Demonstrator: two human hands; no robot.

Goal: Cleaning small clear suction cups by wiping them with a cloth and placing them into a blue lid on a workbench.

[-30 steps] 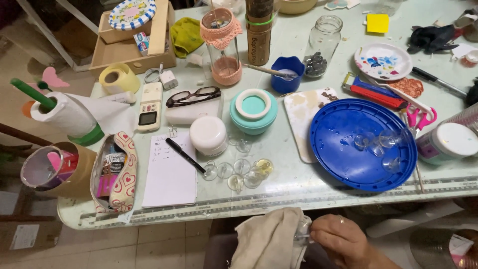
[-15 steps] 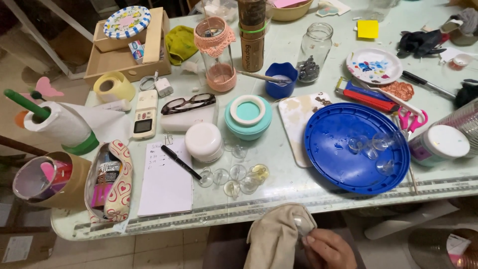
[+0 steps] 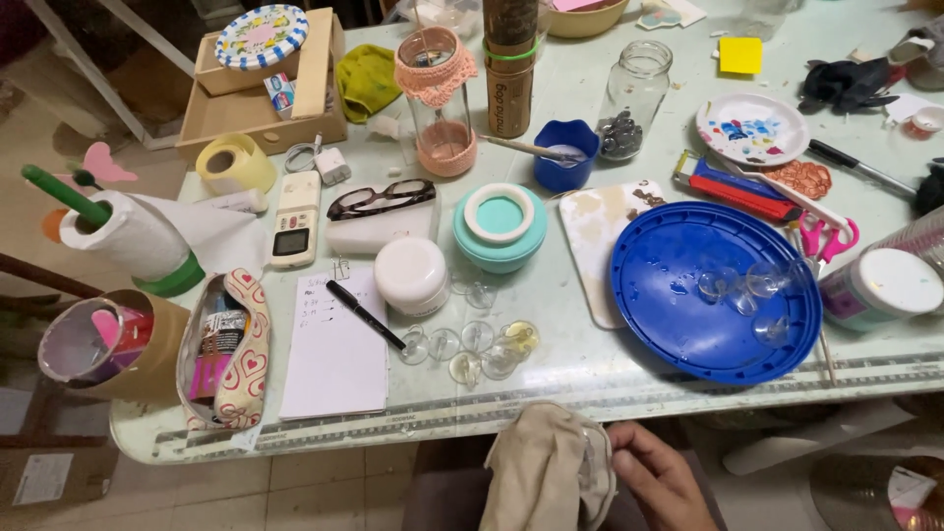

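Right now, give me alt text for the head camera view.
Below a cluttered table's edge, a right hand presses a small clear piece into a beige cloth. On the table, a blue round tray holds clear suction cups.

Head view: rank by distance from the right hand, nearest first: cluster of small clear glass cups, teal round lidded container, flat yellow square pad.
From the right hand, at the bottom edge:
1. Cluster of small clear glass cups, near the table's front edge, up and left of the hand.
2. Teal round lidded container, mid-table behind the cups.
3. Flat yellow square pad, far back, right.
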